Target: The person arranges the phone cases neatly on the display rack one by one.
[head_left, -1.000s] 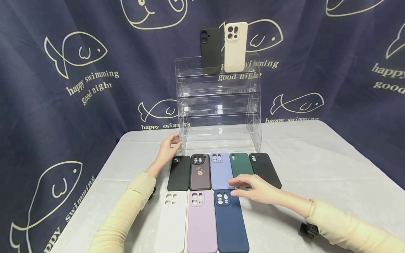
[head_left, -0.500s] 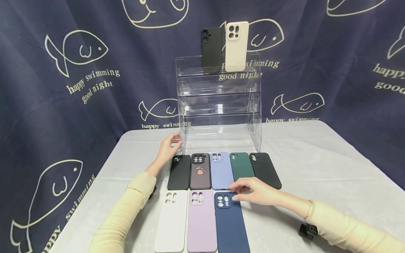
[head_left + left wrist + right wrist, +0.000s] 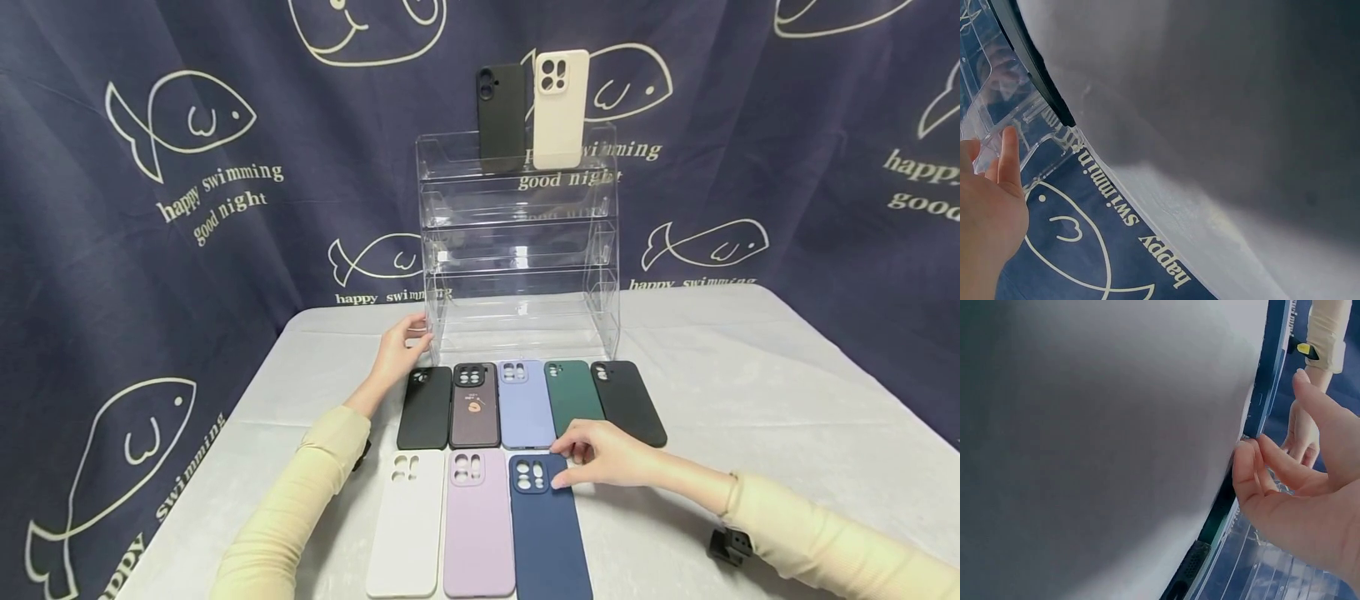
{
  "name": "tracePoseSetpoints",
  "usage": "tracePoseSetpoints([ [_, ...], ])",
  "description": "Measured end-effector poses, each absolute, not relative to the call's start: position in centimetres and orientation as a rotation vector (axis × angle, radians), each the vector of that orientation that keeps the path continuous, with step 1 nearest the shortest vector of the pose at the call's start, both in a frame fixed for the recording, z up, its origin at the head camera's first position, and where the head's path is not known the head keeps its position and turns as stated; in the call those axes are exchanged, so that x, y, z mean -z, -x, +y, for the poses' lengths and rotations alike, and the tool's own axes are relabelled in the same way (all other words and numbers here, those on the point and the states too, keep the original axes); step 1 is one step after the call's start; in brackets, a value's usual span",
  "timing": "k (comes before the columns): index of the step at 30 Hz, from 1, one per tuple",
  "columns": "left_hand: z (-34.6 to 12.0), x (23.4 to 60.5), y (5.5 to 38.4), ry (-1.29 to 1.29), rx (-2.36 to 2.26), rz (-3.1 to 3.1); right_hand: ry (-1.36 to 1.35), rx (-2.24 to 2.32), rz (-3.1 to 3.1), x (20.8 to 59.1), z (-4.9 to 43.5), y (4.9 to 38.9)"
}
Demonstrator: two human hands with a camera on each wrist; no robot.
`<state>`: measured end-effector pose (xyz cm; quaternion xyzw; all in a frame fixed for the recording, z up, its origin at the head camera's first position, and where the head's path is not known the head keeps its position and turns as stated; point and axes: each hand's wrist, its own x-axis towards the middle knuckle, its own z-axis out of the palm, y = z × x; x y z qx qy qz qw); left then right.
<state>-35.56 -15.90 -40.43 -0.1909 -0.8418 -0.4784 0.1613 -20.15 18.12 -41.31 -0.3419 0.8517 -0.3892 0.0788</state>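
On the table, my right hand (image 3: pixel 607 454) is at the top edge of a navy phone case (image 3: pixel 551 533). Its fingertips touch that edge, and the right wrist view shows the thumb standing off from the case. My left hand (image 3: pixel 400 348) holds the lower left side of a clear tiered display rack (image 3: pixel 521 287). To the left of the navy case lie a lilac phone case (image 3: pixel 480 533) and a white phone case (image 3: pixel 407 533). Up on the rack's top tier, a black phone case (image 3: pixel 502 117) and a cream phone case (image 3: pixel 561 117) stand upright.
A row of phone cases lies before the rack: black (image 3: pixel 423 412), dark patterned (image 3: pixel 475 417), periwinkle (image 3: pixel 527 412), green (image 3: pixel 576 400) and another black one (image 3: pixel 630 404). A navy fish-print curtain (image 3: pixel 247 333) hangs behind and beside the grey-white tablecloth (image 3: pixel 787 400).
The navy case has shifted slightly to the right and toward me at its top end. My right fingers have moved a little down and right. My left hand stays at the rack.
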Motion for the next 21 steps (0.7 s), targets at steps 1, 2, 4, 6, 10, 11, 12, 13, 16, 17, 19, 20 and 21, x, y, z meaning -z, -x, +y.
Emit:
tracePoseSetpoints([
  [1, -15.91, 40.44, 35.58, 0.544, 1.37, -2.404, 1.018, 1.161, 2.556, 41.32, 18.16, 20.1],
  [2, -15.91, 40.46, 35.59, 0.545, 1.374, -2.403, 1.009, 1.156, 2.563, 41.34, 18.2, 20.05],
  [4, -15.94, 40.51, 35.66, 0.544, 1.372, -2.405, 1.005, 1.152, 2.575, 41.34, 18.23, 19.92],
  [6, -15.96, 40.56, 35.72, 0.544, 1.371, -2.405, 0.999, 1.141, 2.591, 41.35, 18.19, 19.79],
  [10, -15.97, 40.49, 35.77, 0.541, 1.345, -2.409, 0.986, 1.109, 2.616, 41.13, 17.99, 19.52],
  [11, -15.99, 40.47, 35.75, 0.541, 1.343, -2.41, 0.984, 1.1, 2.616, 41.09, 17.96, 19.48],
  [12, -16.01, 40.46, 35.75, 0.539, 1.339, -2.41, 0.991, 1.093, 2.617, 41.05, 17.97, 19.44],
  [13, -16.02, 40.44, 35.72, 0.539, 1.338, -2.41, 0.988, 1.088, 2.612, 41.01, 17.97, 19.41],
  [16, -16.02, 40.41, 35.65, 0.546, 1.35, -2.403, 0.964, 1.088, 2.584, 40.92, 18.1, 19.4],
  [17, -16.02, 40.41, 35.64, 0.547, 1.352, -2.402, 0.953, 1.094, 2.568, 40.87, 18.17, 19.41],
  [19, -16.01, 40.4, 35.58, 0.552, 1.356, -2.401, 0.916, 1.108, 2.531, 40.75, 18.33, 19.46],
  [20, -16.02, 40.45, 35.59, 0.555, 1.353, -2.402, 0.902, 1.117, 2.513, 40.64, 18.4, 19.5],
  [21, -16.02, 40.47, 35.58, 0.555, 1.352, -2.403, 0.893, 1.125, 2.499, 40.53, 18.48, 19.55],
])
